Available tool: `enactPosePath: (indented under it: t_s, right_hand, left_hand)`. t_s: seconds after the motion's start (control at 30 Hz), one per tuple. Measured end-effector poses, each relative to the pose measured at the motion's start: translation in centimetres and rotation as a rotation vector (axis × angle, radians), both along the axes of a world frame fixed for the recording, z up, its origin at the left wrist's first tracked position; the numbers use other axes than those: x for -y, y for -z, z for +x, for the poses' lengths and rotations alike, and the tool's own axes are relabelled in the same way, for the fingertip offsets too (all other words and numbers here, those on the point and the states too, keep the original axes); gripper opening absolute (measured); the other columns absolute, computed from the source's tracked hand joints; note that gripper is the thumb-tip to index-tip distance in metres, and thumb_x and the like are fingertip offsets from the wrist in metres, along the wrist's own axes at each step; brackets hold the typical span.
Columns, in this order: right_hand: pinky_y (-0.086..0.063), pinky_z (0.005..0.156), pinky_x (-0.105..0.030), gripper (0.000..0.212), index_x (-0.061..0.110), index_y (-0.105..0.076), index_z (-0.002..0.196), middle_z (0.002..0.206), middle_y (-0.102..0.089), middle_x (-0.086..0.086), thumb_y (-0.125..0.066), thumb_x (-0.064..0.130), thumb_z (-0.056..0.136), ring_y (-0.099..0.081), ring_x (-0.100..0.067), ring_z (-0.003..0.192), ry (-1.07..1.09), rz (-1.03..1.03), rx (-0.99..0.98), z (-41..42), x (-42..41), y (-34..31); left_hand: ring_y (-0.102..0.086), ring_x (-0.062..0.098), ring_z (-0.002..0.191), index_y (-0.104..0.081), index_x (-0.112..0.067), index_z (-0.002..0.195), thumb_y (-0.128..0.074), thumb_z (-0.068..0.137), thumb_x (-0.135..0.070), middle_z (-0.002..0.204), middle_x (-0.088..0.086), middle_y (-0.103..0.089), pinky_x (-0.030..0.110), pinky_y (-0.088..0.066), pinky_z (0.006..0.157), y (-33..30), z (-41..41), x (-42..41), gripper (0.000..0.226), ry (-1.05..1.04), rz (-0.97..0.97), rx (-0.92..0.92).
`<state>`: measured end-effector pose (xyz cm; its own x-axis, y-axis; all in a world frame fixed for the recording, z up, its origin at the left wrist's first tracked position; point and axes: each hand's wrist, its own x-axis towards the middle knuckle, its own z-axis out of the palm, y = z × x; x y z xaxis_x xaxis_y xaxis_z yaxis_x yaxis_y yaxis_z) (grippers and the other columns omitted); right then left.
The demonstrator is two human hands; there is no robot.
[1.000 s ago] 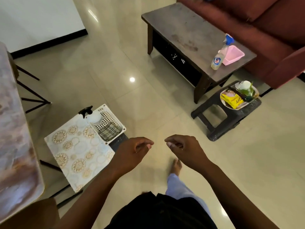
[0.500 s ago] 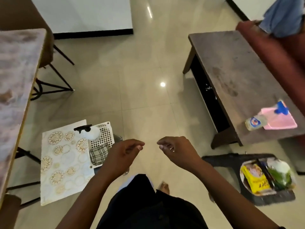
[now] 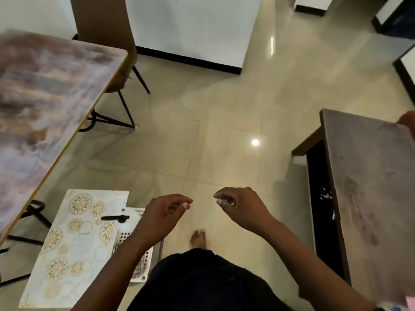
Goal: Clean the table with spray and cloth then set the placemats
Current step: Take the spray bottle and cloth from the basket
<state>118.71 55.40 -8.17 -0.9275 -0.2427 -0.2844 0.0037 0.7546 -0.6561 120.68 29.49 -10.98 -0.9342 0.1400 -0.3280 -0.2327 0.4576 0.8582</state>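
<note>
left hand (image 3: 165,215): fingers loosely curled, thumb near the forefinger, pinching nothing; hangs over the floor just beside the basket.
right hand (image 3: 241,206): fingers loosely curled inward, nothing held; over bare floor tile, well apart from both benches.
placemats (image 3: 74,245): flat patterned sheet, pale blue-white with gold medallions, on a low stand beside the near edge of the marbled bench. How many are stacked, cannot tell. Probably light, thin, semi-stiff, likely a wipeable slick face; best taken at a free corner or long edge, thumb on top, fingers under.
spray bottle (image 3: 115,218): only the black trigger head shows, lying across the basket's far edge. Likely light plastic; grip round the neck below the trigger.
basket (image 3: 143,261): white perforated plastic, rigid, mostly hidden under the left forearm, against the placemats' right edge.
cloth: something dark-checked inside the basket, too hidden to confirm.
marbled bench (image 3: 45,97): glossy purple-brown swirl top, gold edge trim, rounded corner, thin black legs; blurred.
dark bench (image 3: 368,176): matt brown wood, smudged top, open black shelf below.
floor (image 3: 224,131): polished beige tile, reflective.
step: neither tool taken up yet; a reach to the basket seems next.
</note>
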Motion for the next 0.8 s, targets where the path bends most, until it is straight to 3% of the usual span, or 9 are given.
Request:
enactPosePath:
  t_s: [0.37, 0.5, 0.8]
  right_hand:
    - [-0.054, 0.089, -0.03, 0.019, 0.03, -0.075, 0.113, 0.105, -0.076, 0.018, -0.064, 0.03, 0.098, -0.068, 0.001, 0.093, -0.313, -0.036, 0.038, -23.6, 4.5, 0.1]
    - [-0.055, 0.088, -0.033, 0.02, 0.031, -0.076, 0.114, 0.102, -0.076, 0.017, -0.064, 0.033, 0.098, -0.068, -0.001, 0.092, -0.501, -0.016, 0.039, -32.5, 7.4, 0.8]
    - [-0.057, 0.084, -0.035, 0.021, 0.03, -0.076, 0.113, 0.101, -0.076, 0.016, -0.065, 0.033, 0.095, -0.069, -0.002, 0.088, -0.995, 0.024, 0.063, -46.1, 16.9, 1.1]
  left_hand:
    - [-0.077, 0.002, 0.099, -0.083, -0.027, 0.109, -0.071, 0.101, -0.016, 0.098, -0.014, -0.082, 0.041, -0.061, 0.1, -0.6, -15.9, 1.8, 0.019, -0.318, 0.002, 0.004]
    - [-0.077, 0.003, 0.098, -0.082, -0.031, 0.108, -0.071, 0.101, -0.018, 0.098, -0.018, -0.082, 0.043, -0.061, 0.099, -0.3, -20.7, 2.3, 0.019, -0.49, -0.004, -0.024]
    - [-0.077, 0.003, 0.098, -0.081, -0.035, 0.105, -0.069, 0.103, -0.018, 0.098, -0.017, -0.082, 0.044, -0.06, 0.1, -0.4, -25.8, 2.9, 0.02, -1.036, 0.02, 0.018]
